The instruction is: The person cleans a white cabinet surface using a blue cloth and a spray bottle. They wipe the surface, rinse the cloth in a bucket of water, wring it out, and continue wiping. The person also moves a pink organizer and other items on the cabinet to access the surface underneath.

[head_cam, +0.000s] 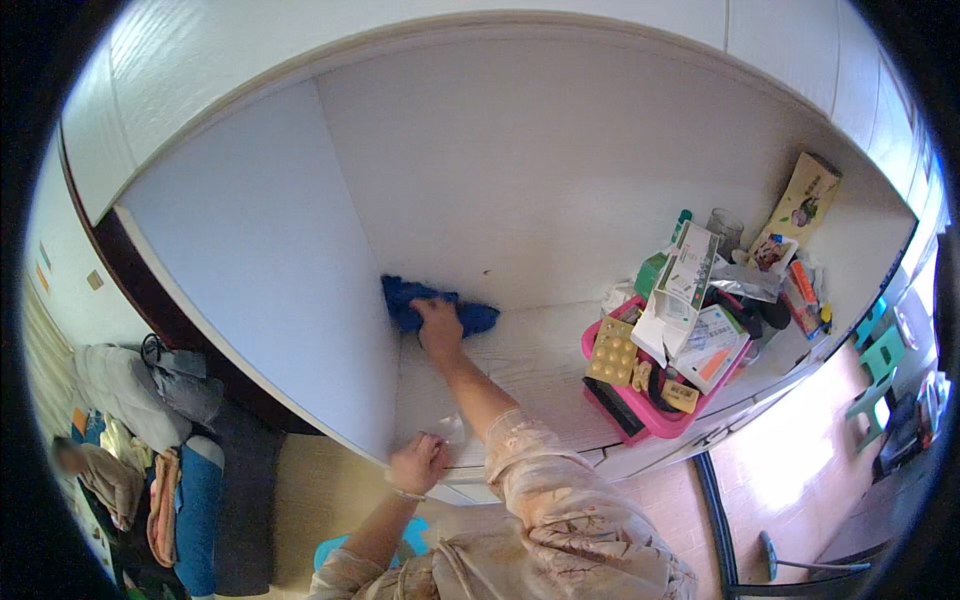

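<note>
My right hand (441, 330) presses on a dark blue cloth (480, 319) in the back left corner of a white cabinet compartment, where the side panel (300, 247) meets the back panel (495, 165). The cloth lies bunched against the back panel. At the compartment's front edge, my left hand (420, 463) has its fingers curled together on a small piece of clear plastic (451, 429). The cabinet's white wood-grain shelf (517, 352) runs beneath both hands.
On the shelf's right, a pink plastic basket (675, 429) holds medicine boxes and a blister pack (613, 352). Behind it are a drinking glass (725, 229) and a yellow box (806, 195). A person (112, 480) sits at the far left. Green stools (881, 356) stand at the right.
</note>
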A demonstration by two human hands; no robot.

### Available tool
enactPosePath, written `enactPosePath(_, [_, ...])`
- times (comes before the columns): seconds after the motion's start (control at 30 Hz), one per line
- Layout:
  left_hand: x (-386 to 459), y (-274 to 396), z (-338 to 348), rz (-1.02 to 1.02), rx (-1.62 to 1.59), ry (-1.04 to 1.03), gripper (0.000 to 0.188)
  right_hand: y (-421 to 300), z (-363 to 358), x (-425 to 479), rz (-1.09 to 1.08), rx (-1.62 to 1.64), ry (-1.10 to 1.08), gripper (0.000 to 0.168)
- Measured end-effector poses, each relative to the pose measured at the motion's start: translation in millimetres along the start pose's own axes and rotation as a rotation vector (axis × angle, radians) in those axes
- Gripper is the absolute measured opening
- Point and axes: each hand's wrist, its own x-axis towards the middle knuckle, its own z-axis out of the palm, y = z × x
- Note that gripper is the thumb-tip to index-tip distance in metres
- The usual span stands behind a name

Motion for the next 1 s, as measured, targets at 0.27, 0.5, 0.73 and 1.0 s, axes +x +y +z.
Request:
enactPosePath(0.27, [-7.8, 4.7, 3.2, -0.073, -0.025, 0.018, 0.013, 86.2, -100.7, 16.2, 0.399, -0.468, 0.385, 0.04])
enactPosePath(0.5, [-5.1, 4.7, 2.3, -0.035, 0.017, 0.047, 0.013, 28.6, -13.8, -37.8, -0.121, -0.406, -0.084, 0.044])
enactPosePath(0.73, [-6.9, 2.0, -0.5, -0.084, -0.01, 0.017, 0.014, -1.7, -66.6, -34.2, 0.108, -0.011, 0.136, 0.037])
enactPosePath(1.0, [-4.4, 0.4, 1.4, -0.046, -0.058, -0.001, 0.015, 23.2, -17.6, 24.8, 0.076, -0.161, 0.27, 0.045])
